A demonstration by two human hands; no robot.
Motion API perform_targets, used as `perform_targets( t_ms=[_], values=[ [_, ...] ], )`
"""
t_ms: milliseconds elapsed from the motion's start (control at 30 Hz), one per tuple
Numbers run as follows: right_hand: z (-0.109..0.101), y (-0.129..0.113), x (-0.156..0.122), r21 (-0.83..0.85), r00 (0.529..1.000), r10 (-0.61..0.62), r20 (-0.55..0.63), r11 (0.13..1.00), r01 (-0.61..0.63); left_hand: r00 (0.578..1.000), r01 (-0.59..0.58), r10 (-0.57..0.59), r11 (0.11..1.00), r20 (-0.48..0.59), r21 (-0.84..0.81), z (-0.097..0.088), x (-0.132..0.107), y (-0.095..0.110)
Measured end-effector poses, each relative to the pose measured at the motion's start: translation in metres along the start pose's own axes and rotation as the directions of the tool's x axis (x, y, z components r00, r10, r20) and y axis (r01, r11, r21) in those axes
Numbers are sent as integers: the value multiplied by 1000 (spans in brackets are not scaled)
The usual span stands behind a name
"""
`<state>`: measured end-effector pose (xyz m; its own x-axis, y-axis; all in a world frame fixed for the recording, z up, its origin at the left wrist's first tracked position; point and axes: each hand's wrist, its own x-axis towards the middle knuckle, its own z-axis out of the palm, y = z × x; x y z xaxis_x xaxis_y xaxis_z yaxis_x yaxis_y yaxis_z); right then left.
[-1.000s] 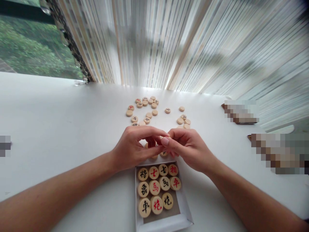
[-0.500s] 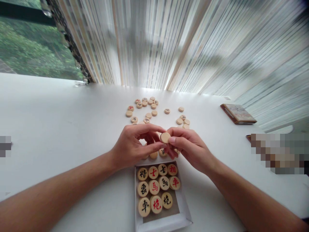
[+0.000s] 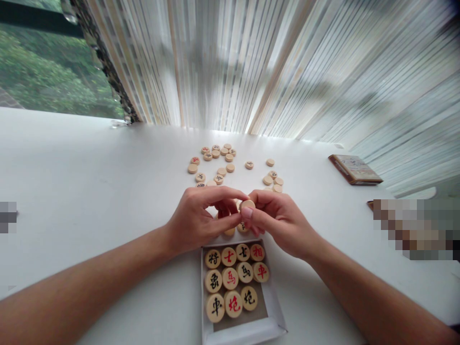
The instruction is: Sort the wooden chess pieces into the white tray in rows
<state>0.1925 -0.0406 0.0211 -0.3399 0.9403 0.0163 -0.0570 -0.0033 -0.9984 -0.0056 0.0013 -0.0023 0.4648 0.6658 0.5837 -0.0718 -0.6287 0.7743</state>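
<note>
Between my left hand (image 3: pixel 197 211) and my right hand (image 3: pixel 285 221) is a round wooden Chinese chess piece (image 3: pixel 249 204), blank side towards me. My right thumb presses on its face, while my left index finger and thumb pinch at its left side. Just below the hands, a white open box (image 3: pixel 276 306) holds several Chinese chess pieces (image 3: pixel 249 298) in rows, their red or black characters facing up. The lower right of the box shows its bare grey bottom. More pieces lie under and behind my hands, partly hidden by them.
Loose Chinese chess pieces (image 3: pixel 230 168) are scattered beyond my hands on the white table (image 3: pixel 108 191), some blank side up. A flat brown-edged box (image 3: pixel 355 168) lies at the right. Striped curtains (image 3: pixel 230 67) hang behind the table, beside a window (image 3: pixel 53 72).
My right thumb has slid left across the face of the chess piece, which has tilted slightly in my fingers. The pieces in the box are unchanged.
</note>
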Motion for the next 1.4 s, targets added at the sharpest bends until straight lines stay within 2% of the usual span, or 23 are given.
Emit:
perform_targets(
  t_ms=[167,367,800,1067,1400],
  values=[
    [-3,-1,-1,-77,998,-55,19,995,56,1000,18,-18,1000,-3,-16,-1,-1,1],
    [-4,-1,-1,-94,997,-72,40,993,75,1000,21,-21,1000,-2,-12,-1,1,3],
    [-7,-1,-2,-88,995,-85,61,992,90,999,39,-39,999,-2,-24,-2,0,2],
    [-6,-3,0,-68,998,-47,39,996,50,997,74,-74,996,5,-49,-2,1,1],
    [-7,4,-1,-218,997,-72,4,973,71,990,144,-144,989,-3,-38,-3,2,2]
  ],
)
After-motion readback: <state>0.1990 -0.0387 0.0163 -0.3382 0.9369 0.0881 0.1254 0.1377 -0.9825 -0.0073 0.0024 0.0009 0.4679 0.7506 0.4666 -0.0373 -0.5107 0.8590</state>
